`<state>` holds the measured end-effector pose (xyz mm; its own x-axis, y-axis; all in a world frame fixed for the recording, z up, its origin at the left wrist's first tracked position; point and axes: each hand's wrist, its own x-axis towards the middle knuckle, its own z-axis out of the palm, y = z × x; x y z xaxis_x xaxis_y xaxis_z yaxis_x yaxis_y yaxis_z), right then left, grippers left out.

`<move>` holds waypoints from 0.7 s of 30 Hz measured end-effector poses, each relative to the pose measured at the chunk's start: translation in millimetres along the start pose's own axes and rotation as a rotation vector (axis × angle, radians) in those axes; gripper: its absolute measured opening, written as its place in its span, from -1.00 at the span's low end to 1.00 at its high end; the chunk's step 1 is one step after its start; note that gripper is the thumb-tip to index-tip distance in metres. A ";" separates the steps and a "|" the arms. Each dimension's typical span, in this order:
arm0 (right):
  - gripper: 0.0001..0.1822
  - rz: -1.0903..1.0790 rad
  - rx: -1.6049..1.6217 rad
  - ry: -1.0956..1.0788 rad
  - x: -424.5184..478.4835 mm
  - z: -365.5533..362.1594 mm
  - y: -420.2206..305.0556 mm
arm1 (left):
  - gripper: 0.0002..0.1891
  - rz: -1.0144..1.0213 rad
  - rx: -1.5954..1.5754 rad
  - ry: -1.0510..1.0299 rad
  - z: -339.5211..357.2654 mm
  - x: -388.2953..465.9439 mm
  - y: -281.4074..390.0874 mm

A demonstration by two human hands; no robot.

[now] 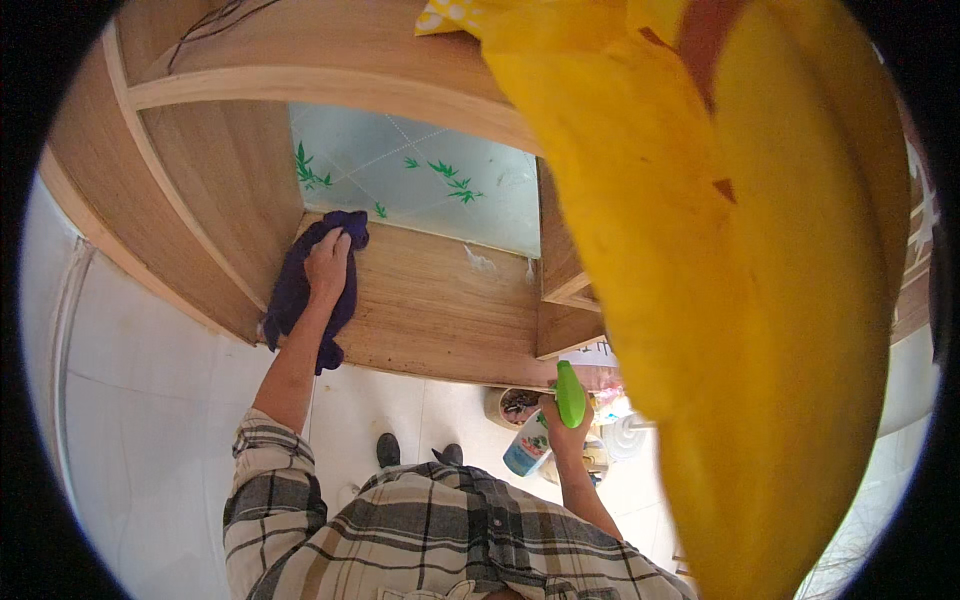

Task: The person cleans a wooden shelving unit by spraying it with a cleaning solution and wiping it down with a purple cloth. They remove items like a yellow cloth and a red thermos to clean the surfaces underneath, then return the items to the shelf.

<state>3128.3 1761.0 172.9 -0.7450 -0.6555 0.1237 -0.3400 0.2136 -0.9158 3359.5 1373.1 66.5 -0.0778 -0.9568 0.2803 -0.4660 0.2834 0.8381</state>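
My left hand (328, 266) presses a dark purple cloth (287, 289) against the left end of a wooden shelf board (435, 300), close to the upright side panel (232, 165). Off the shelf's front edge, my right hand (566, 427) grips a spray bottle with a green trigger head (571, 394) and a white and blue body (526, 448). The bottle is tilted, and my fingers partly hide its neck. Whitish foam or liquid (480, 259) lies on the board near the back. Behind it stands a frosted back panel (420, 172) with green leaf prints.
A large yellow sheet or bag (697, 300) hangs very near the camera and hides much of the right side. Below the shelf are a round bin (499, 407) with dark contents and other containers on the pale tiled floor (375, 405). Thin dark cables (202, 30) lie on the upper shelf.
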 end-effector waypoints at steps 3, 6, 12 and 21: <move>-0.70 -0.038 0.003 0.005 1.4 11.1 -15.2 | -0.57 -0.136 -0.495 0.081 34.5 7.3 -1.4; -0.65 0.026 -0.085 -0.028 -0.4 -2.1 4.6 | -0.46 -0.374 -1.035 -0.114 70.4 -0.3 32.4; -0.52 -0.076 -0.096 -0.080 -5.1 -10.4 -22.3 | -0.59 -0.076 -0.355 -0.320 148.0 -19.3 75.8; -0.45 -0.051 -0.056 -0.102 -14.5 -54.8 -17.8 | -0.73 0.315 0.208 -0.281 216.1 -86.8 153.4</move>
<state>3113.7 1806.4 208.3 -0.6646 -0.7362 0.1272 -0.4095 0.2165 -0.8863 3104.3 1485.5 69.6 -0.4664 -0.8149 0.3440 -0.5459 0.5712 0.6130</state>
